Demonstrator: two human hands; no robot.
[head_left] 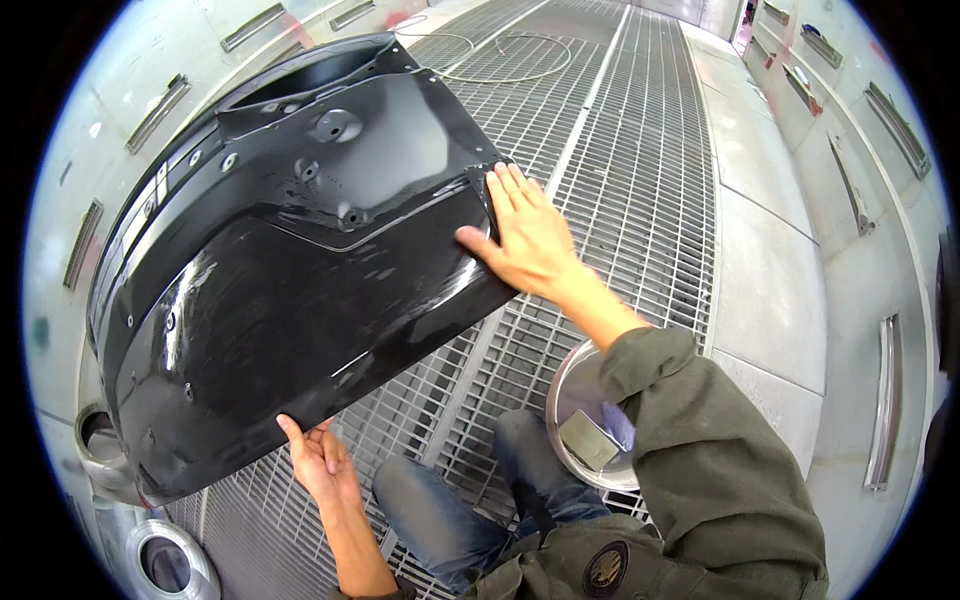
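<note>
1. Here's the black panel [290, 310], broad and curved, filling the left and middle of the view, tilted above the metal grating [650, 150]. Whatever bears its weight is hidden from this angle.
2. Right hand [528, 238] now: flat, fingers stretched out together, thumb spread away, palm laid over the panel's right-hand edge. It's pressing or steadying, by the look of it, not wrapped around anything.
3. Left hand [320, 460] down at the near lower edge: thumb up against the face, the other fingers bent at the rim. Whether they clamp from behind, I can't tell.
4. Weight next! It's wide and looks like a formed vehicle part, so I'd call it awkward and moderately heavy; one hand alone would probably let it swing.
5. Stiffness: the pressed creases and folded rim suggest a rigid shell that barely flexes, though thin edges could dent.
6. And the surface! Glossy, with streaks and drops that look wet, so expect it to be slippery; the finish likely scratches easily.
7. Best hold, in my judgement: the long lower edge and the right-hand edge, hands well apart, palms flat. The recess [315, 75] near the top may offer another grip, but watch for sharp lips there.
</note>
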